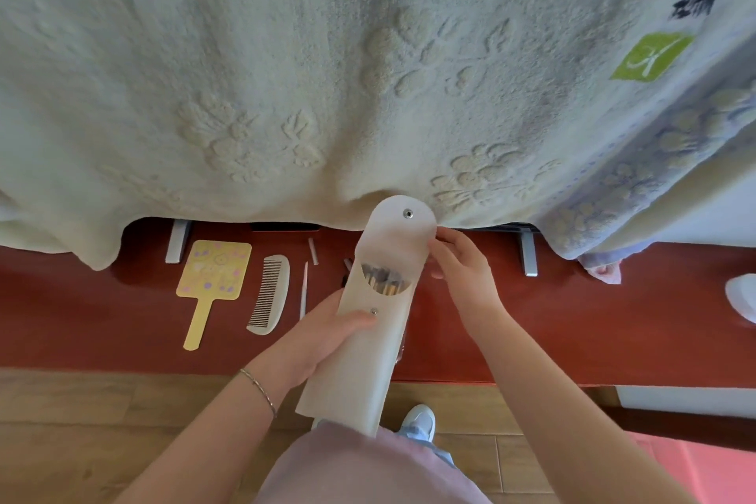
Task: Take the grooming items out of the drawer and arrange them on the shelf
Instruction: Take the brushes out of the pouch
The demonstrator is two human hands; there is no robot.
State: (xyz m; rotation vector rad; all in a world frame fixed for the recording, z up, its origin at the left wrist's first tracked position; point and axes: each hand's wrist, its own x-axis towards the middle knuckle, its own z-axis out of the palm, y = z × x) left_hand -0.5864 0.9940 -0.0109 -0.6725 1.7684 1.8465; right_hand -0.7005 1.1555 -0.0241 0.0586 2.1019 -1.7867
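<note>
Mid-arranging: left hand (327, 333) grips the translucent white snap-flap brush pouch (370, 323) above the red shelf (552, 323), right hand (462, 266) pinches its open flap; next, lay it right of the white plastic comb (270, 295).

A home interior, probably a bedroom or dressing corner. A thick cream blanket (286, 74) embossed with flowers hangs over a red-brown wooden shelf (572, 331), with a blue floral towel (654, 160) beside it. On the shelf lie personal grooming things: a yellow hand mirror (210, 278) and a pale comb (270, 293). The floor (82, 421) is wood plank, and a pink mat (703, 466) lies at lower right.
</note>
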